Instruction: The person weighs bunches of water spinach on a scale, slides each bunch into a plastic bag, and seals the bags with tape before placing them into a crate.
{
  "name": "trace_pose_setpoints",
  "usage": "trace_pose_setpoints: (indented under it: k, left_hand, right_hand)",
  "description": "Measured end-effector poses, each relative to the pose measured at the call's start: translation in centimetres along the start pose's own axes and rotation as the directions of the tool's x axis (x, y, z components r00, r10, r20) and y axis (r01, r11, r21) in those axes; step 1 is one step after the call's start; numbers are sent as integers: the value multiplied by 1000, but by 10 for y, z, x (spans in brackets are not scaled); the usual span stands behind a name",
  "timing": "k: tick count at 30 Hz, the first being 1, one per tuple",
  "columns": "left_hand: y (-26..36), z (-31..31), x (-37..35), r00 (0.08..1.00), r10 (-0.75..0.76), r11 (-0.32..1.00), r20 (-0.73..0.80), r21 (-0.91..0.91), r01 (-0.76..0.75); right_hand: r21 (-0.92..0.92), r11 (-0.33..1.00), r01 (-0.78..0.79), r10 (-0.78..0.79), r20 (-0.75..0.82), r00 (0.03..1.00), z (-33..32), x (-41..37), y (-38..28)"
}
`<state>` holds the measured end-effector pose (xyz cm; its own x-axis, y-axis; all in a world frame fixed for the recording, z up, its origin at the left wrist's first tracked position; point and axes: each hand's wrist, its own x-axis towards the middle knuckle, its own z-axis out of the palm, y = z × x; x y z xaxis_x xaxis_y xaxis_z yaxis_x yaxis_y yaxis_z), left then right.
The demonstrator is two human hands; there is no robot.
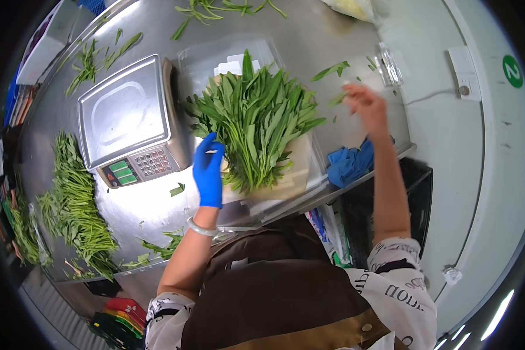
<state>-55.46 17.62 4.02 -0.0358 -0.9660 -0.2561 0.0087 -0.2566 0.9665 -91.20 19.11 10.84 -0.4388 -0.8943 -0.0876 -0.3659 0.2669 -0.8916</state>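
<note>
My left hand [207, 172], in a blue glove with a pale bangle at the wrist, is at the left edge of a big bunch of leafy greens [256, 122]. Its fingers are stretched upward and slightly apart, with no object visible in them. The bunch lies stems toward me on a pale board [300, 169], over a clear plastic sheet. To the right, my bare right hand [366, 108] is raised above the table, slightly blurred, fingers loosely apart. A loose leaf piece [337, 99] shows just beside its fingertips; I see nothing held.
A digital scale [125, 114] stands left of the bunch. More greens [79, 204] are heaped at the table's left. A crumpled blue glove or cloth [350, 165] lies at the right front edge. Clear plastic [389, 65] sits by the white wall [431, 134].
</note>
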Motion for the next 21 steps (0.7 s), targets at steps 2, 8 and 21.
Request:
trace_pose_setpoints:
  k: [2, 8, 21]
  left_hand:
    - [-3, -21, -2, 991, -65, 996, -118, 51, 72]
    - [-50, -85, -19, 982, -120, 984, -149, 115, 137]
    - [-88, -82, -8, 968, -220, 957, -119, 166, 238]
  right_hand:
    - [-425, 897, -125, 33, -218, 975, -56, 30, 30]
    - [-914, 355, -195, -178, -271, 946, -133, 40, 97]
    - [-552, 830, -78, 200, 164, 966, 7, -77, 124]
